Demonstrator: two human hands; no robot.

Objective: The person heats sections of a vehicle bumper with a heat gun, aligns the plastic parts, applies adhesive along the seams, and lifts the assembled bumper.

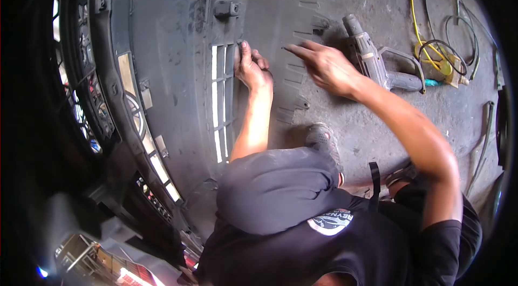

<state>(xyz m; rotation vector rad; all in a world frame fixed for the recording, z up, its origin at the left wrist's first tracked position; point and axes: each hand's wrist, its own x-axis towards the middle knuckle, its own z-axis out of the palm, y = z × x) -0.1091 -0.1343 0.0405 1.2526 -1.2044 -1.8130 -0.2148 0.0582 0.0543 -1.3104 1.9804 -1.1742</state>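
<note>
A large dark grey plastic panel (167,27) fills the left and middle of the view, with a slotted grille (220,92) in it. At the grille's upper right edge is my left hand (252,69), thumb up and fingers curled; what it may hold is hidden. To the right, my right hand (328,67) is above the panel's tabbed edge, its fingertips pinched together at a tiny dark thing too small to name. The two hands are apart.
A grey power tool (372,56) lies on the concrete floor (377,124) beyond my right hand. Farther right are a yellow cable (413,11), dark hoses and a yellow connector block (452,67). My knee and shoe (322,137) are below the hands.
</note>
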